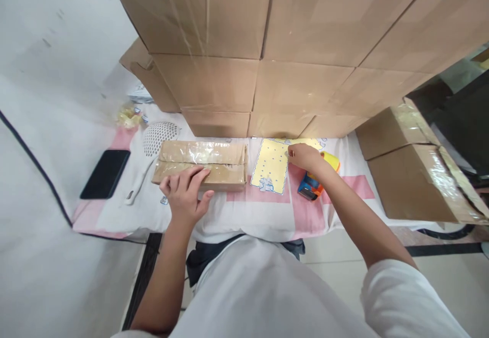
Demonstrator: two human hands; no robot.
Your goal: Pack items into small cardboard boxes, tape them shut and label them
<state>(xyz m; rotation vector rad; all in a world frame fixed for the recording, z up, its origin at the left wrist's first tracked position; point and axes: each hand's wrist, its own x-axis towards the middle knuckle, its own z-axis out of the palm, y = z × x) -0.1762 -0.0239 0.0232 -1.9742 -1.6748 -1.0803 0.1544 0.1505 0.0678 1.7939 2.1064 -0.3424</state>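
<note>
Pink-and-white cloth [263,215]: taped parcel [200,163] lay under flat, open-fingered left hand [186,191]; yellow sheet [271,167] had its top edge pinched by right hand [304,156].

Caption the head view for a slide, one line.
Left hand rests on a taped parcel; right hand touches a yellow sheet beside a tape gun.

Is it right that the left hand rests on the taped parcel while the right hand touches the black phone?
Not quite. In the head view the right hand touches the yellow sheet; the black phone lies untouched at far left. The left hand does rest on the taped parcel.
</note>
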